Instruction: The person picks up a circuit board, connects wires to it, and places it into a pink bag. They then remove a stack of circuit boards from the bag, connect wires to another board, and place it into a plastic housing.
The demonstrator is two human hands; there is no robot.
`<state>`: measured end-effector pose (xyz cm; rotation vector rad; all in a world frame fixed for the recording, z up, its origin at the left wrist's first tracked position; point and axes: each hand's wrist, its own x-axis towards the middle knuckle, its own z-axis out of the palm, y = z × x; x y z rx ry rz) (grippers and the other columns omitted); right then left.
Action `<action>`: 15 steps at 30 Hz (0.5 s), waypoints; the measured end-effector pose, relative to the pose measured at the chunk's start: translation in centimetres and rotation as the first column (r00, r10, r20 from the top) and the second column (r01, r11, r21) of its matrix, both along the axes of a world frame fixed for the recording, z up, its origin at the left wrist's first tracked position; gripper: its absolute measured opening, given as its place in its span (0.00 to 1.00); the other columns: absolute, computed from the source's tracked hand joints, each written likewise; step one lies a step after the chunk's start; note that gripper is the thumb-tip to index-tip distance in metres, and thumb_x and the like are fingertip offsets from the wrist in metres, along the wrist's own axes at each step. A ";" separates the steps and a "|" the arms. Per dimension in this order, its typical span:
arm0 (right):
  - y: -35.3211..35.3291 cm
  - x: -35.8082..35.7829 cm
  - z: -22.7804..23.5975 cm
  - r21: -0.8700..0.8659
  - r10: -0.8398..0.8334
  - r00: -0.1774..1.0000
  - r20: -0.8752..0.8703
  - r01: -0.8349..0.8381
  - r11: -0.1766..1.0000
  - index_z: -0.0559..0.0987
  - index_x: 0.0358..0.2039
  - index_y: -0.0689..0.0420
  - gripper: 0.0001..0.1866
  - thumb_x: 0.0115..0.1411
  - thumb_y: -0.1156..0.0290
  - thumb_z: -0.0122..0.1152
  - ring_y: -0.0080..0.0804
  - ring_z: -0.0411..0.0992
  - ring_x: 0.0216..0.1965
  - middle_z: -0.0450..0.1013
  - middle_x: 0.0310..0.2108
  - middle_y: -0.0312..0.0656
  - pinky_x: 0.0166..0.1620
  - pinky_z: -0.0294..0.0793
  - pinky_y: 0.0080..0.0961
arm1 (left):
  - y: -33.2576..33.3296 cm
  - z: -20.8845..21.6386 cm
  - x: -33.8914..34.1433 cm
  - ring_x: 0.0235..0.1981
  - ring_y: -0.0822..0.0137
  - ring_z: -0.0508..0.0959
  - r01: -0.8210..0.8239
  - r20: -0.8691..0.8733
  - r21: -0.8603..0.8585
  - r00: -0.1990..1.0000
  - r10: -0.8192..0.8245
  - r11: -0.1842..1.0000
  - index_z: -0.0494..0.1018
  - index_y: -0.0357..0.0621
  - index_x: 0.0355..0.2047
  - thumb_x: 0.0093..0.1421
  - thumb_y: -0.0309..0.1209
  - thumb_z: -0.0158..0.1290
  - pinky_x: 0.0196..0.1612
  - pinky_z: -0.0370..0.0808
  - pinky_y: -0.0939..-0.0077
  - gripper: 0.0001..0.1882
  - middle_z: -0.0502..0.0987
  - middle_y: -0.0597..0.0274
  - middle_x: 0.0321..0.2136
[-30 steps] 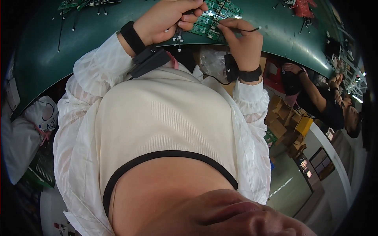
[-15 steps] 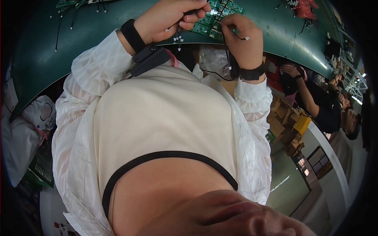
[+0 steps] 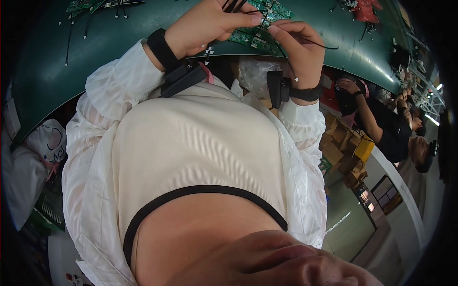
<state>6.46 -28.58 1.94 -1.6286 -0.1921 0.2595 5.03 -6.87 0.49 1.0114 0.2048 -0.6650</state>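
At the top middle, my left hand (image 3: 205, 24) is closed around a bunch of black cables (image 3: 233, 5). Small white connectors (image 3: 208, 53) from the bunch hang below that hand. My right hand (image 3: 305, 52) pinches a thin black cable (image 3: 286, 56) between thumb and forefinger. One end, with a white plug, hangs toward the wrist; a black strand also sticks out to the right of the hand. The two thumbs are close together but apart. Just beyond and below the fingertips lie green circuit boards (image 3: 264, 45) on the green table (image 3: 129, 28).
More boards (image 3: 83, 5) and cables (image 3: 70, 43) lie at the far left of the table. A red plastic bag (image 3: 368, 10) with cables sits at the far right. Cardboard pieces (image 3: 336, 152) lie below the table's right side. A person in black (image 3: 377, 126) sits at the right.
My right hand has turned and moved slightly, and the cable in it now swings across and out to the right. My left thumb now stretches toward the right hand.
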 end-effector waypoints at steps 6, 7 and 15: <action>0.2 -0.1 0.4 0.168 0.087 0.986 -0.143 -0.062 0.984 0.80 0.36 0.64 0.07 0.56 0.84 0.66 0.27 0.75 0.40 0.79 0.39 0.44 0.48 0.73 0.22 | -0.3 0.7 0.0 0.17 0.84 0.61 -0.029 0.130 0.104 0.991 0.015 0.994 0.78 0.44 0.38 0.65 0.33 0.59 0.20 0.56 0.84 0.07 0.71 0.77 0.22; 0.0 0.0 0.3 0.167 0.084 0.987 -0.141 -0.060 0.984 0.80 0.36 0.64 0.07 0.56 0.84 0.66 0.27 0.75 0.40 0.79 0.39 0.44 0.48 0.73 0.22 | -0.2 0.8 0.0 0.18 0.84 0.63 -0.038 0.141 0.086 0.990 0.025 0.996 0.78 0.43 0.38 0.65 0.33 0.58 0.20 0.57 0.84 0.07 0.72 0.76 0.22; -4.0 1.0 -0.4 0.433 0.054 0.974 -0.221 0.048 0.900 0.81 0.36 0.64 0.06 0.58 0.83 0.66 0.30 0.76 0.40 0.78 0.40 0.43 0.44 0.76 0.23 | 1.8 2.2 0.2 0.25 0.81 0.68 -0.256 0.554 0.475 0.830 -0.060 0.842 0.76 0.37 0.35 0.63 0.31 0.57 0.30 0.68 0.81 0.08 0.72 0.75 0.23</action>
